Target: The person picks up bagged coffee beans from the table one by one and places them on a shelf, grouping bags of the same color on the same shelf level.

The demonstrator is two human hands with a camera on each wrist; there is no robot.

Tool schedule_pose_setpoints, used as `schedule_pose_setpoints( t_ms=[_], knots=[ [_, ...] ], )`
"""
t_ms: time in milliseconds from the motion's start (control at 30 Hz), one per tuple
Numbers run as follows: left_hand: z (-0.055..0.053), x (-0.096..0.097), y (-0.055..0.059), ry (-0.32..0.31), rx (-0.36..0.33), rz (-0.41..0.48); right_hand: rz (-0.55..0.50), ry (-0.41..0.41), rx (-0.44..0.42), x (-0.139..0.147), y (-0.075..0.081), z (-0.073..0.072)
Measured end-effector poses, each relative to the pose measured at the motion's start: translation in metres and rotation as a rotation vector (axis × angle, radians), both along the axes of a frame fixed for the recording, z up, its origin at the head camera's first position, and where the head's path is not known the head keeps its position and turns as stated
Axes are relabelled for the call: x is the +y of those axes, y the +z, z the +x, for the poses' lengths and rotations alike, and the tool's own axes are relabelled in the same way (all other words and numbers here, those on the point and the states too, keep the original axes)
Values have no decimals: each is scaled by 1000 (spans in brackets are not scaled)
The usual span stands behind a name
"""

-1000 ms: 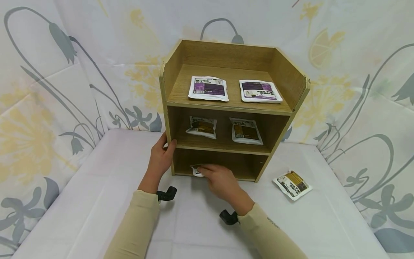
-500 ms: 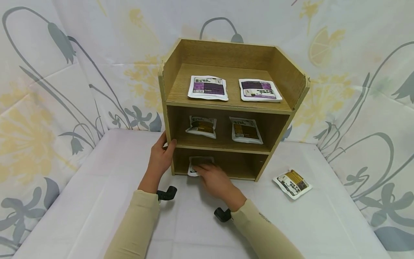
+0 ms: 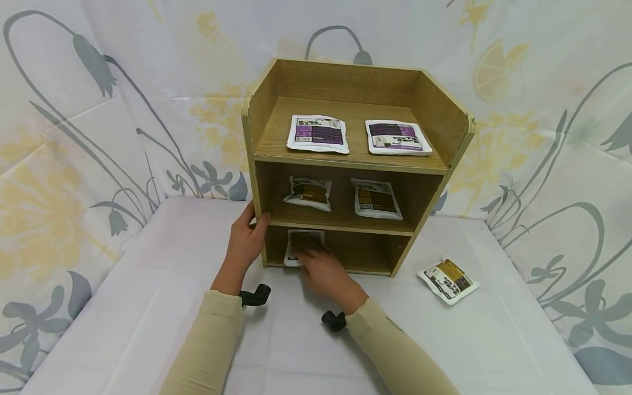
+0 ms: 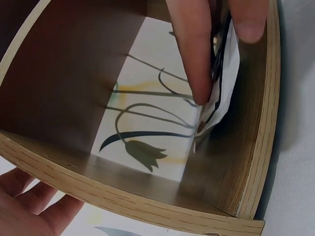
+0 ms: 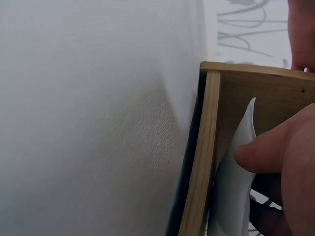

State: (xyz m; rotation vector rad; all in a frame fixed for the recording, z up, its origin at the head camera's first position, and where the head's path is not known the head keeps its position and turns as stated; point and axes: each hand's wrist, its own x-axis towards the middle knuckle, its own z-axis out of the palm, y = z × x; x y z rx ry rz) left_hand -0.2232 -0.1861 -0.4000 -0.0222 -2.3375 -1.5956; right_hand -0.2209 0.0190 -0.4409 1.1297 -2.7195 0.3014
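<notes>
A small wooden shelf unit (image 3: 350,112) with two tiers below an open top stands on the white cloth. My left hand (image 3: 248,237) grips its left side panel, thumb at the front edge and fingers along the outside. In the bottom tier, towards the left, my right hand (image 3: 329,277) holds a white-edged flat packet (image 3: 295,239). Seen from the right wrist, the thumb (image 5: 263,151) lies on the packet's plain white face (image 5: 235,187), with fingers on its other side. The left wrist view shows the packet (image 4: 227,86) tilted between finger and thumb.
Two purple-and-white packets, one left (image 3: 318,134) and one right (image 3: 398,138), lie on the top. The middle tier bears two brown-labelled packets, left (image 3: 309,193) and right (image 3: 376,199). Another packet (image 3: 448,281) lies on the cloth right of the unit. A patterned cloth (image 3: 163,66) hangs behind.
My right hand has moved left and slightly deeper into the bottom tier, bringing the packet further in, and more of the packet now shows. The left hand stays on the side panel.
</notes>
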Motion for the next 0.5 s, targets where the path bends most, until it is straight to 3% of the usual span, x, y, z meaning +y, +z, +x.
schedule_pose_setpoints(
  t_ms=[167, 500],
  knots=[
    [0, 0, 0, -1, 8, 6, 17, 1, -6, -4, -3, -6],
    [-2, -2, -2, -12, 23, -5, 80, -68, -125, -13, -4, -14]
  ],
)
